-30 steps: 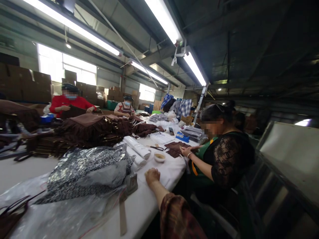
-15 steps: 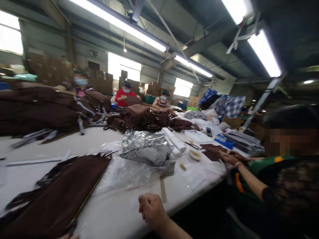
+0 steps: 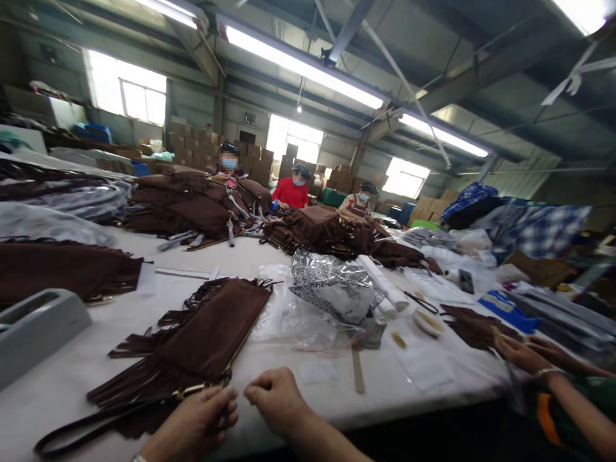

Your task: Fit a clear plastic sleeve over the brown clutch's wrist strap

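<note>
A brown fringed suede bag [image 3: 206, 337] lies flat on the white table [image 3: 72, 378] in front of me, its dark wrist strap [image 3: 81, 431] trailing to the near left. My left hand [image 3: 195, 425] pinches the bag's near corner by the gold zipper end. My right hand [image 3: 276, 399] rests on the table right beside it, fingers curled in a loose fist with nothing seen in it.
Clear plastic bags [image 3: 298, 317] and a black-and-white patterned wrap [image 3: 337, 282] lie beyond the bag. Piles of brown bags [image 3: 327, 234] fill the table's far side. A co-worker's hands [image 3: 522, 353] handle brown pieces at right. A grey box [image 3: 36, 327] stands at left. Three masked people work at the far end.
My view has swung left, bringing the brown fringed bag in front of me. My left hand has come into view at the bag's corner, and my right hand has moved next to it.
</note>
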Demonstrator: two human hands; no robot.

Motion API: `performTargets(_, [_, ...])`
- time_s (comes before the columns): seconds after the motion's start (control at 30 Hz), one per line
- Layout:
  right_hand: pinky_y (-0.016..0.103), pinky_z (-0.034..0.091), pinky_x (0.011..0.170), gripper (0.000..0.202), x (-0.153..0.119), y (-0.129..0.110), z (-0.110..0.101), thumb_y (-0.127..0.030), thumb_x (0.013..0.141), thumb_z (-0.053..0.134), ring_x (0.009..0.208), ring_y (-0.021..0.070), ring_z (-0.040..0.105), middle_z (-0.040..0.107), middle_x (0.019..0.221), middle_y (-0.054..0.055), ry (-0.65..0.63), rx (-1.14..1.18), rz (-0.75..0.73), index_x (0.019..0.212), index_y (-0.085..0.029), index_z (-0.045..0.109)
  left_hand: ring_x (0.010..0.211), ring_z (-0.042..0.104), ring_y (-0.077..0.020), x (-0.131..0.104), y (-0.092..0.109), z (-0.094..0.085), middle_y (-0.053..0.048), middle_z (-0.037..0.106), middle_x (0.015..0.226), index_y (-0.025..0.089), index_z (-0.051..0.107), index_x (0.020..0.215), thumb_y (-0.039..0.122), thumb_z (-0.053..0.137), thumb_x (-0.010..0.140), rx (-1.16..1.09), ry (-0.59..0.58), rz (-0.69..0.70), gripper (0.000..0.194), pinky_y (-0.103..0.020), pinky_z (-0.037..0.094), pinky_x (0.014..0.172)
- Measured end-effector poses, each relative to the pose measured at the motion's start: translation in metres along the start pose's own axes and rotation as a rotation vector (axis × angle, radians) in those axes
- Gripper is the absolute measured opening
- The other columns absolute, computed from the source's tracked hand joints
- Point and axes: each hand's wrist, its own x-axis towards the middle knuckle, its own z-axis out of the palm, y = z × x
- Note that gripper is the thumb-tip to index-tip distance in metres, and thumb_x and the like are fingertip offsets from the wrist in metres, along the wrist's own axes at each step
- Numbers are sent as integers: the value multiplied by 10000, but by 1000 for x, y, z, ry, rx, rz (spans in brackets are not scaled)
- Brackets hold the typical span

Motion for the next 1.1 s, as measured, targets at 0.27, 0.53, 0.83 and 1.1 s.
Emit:
performTargets(0.27, [239, 314, 504, 141, -17, 17, -6, -147, 662, 625, 483, 94, 432, 529, 486, -25, 10, 19, 39, 552, -144, 713, 522, 516, -71, -5, 23, -5, 10, 609, 645, 125, 725, 834, 445, 960, 463, -47, -112, -15, 543, -144, 341, 410])
performTargets(0.53, [240, 335, 537, 73, -23, 17, -6, -156, 616, 648, 519, 94, 438, 530, 512, -32, 62, 62, 85, 546, -142, 660, 435, 362, -7, -13, 22, 5, 56, 496, 583, 85, 691, 678, 350, 1001, 309, -172, -17, -46, 550, -106, 266, 345])
performTargets(0.83, [239, 300, 500, 109, -19, 18, -4, -257, 612, 632, 491, 86, 396, 500, 514, -44, -94, 179, 95, 591, -152, 609, 412, 437, -28, -13, 11, 15, 47, 513, 566, 94, 690, 732, 186, 971, 482, -245, -33, -82, 388, -122, 428, 361])
performTargets(1.1, [230, 288, 511, 165, -32, 20, 3, -296, 626, 691, 494, 74, 384, 493, 508, -54, -223, 260, 141, 623, -142, 632, 397, 399, -21, -8, 4, 13, 76, 453, 495, 146, 561, 616, 338, 1004, 388, -258, -70, -51, 534, -101, 343, 348])
